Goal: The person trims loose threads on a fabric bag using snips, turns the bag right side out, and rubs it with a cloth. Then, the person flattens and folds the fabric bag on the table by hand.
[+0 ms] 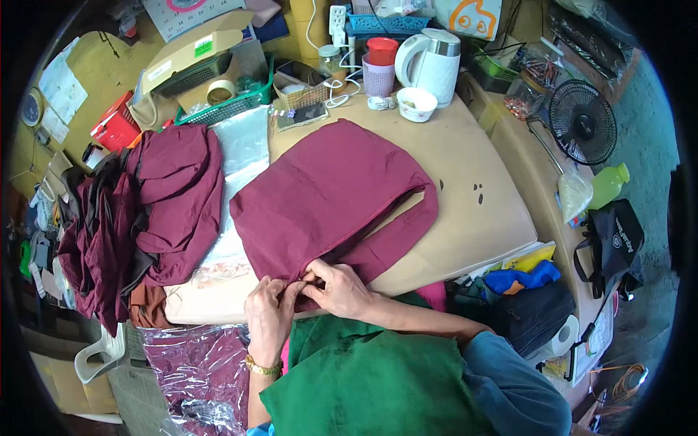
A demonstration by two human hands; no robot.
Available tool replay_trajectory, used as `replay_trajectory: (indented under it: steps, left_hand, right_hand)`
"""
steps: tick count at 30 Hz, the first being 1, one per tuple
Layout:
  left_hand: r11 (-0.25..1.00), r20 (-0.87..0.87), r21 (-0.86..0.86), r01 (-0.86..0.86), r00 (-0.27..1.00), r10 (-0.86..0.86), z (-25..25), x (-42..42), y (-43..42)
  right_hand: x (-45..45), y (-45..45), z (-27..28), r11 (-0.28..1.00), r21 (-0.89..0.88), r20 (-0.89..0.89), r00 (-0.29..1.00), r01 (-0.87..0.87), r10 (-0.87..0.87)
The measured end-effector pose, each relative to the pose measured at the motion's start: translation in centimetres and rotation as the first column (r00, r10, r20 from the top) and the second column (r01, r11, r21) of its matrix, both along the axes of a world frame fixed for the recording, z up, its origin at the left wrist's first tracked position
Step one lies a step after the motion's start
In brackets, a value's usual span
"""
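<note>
A maroon cloth bag [320,189] with a wide strap lies on the tan table [480,218], its opening towards the lower right. At its near edge my left hand [267,312], with a gold watch at the wrist, pinches the fabric. Close beside it, my right hand [336,289] grips the same edge, fingers bent and pressed together. The fingertips of both hands nearly meet, and the bit of cloth between them is mostly hidden. Green cloth [378,378] covers my lap below the hands.
More maroon pieces [178,196] are heaped at the left over clear plastic [243,145]. Along the back stand a green basket [240,102], a white kettle [436,69], a purple cup [378,76] and a small bowl [416,105]. A black fan [583,122] is at the right.
</note>
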State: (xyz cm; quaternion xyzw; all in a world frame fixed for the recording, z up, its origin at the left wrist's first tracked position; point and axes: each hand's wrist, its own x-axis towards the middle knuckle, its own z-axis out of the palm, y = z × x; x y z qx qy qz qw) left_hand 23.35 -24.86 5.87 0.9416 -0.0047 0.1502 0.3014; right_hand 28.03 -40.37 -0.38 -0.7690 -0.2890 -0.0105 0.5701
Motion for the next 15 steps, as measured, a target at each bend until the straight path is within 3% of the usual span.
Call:
replay_trajectory:
  steps: [2, 4, 12, 15]
  left_hand:
    - [0.999, -0.025, -0.011, 0.051, 0.998, -0.052, -0.4, -0.1, 0.5]
    - [0.998, -0.016, -0.019, 0.063, 0.998, -0.064, -0.6, -0.4, 0.4]
    - [0.999, -0.047, -0.031, 0.034, 0.998, -0.036, -1.2, -0.7, 0.5]
    - [0.999, -0.033, -0.003, 0.037, 0.999, -0.037, -0.9, -1.0, 0.9]
  right_hand:
    - [0.1, 0.0, 0.0, 1.000, 0.029, 0.039, 0.999, 0.007, -0.008]
    - [0.1, -0.2, 0.0, 0.996, 0.011, 0.348, 0.934, 0.089, -0.087]
    - [-0.3, -0.6, -0.3, 0.997, -0.076, 0.259, 0.966, 0.019, 0.001]
    - [-0.2, -1.7, 0.8, 0.978, -0.207, 0.237, 0.971, 0.020, 0.030]
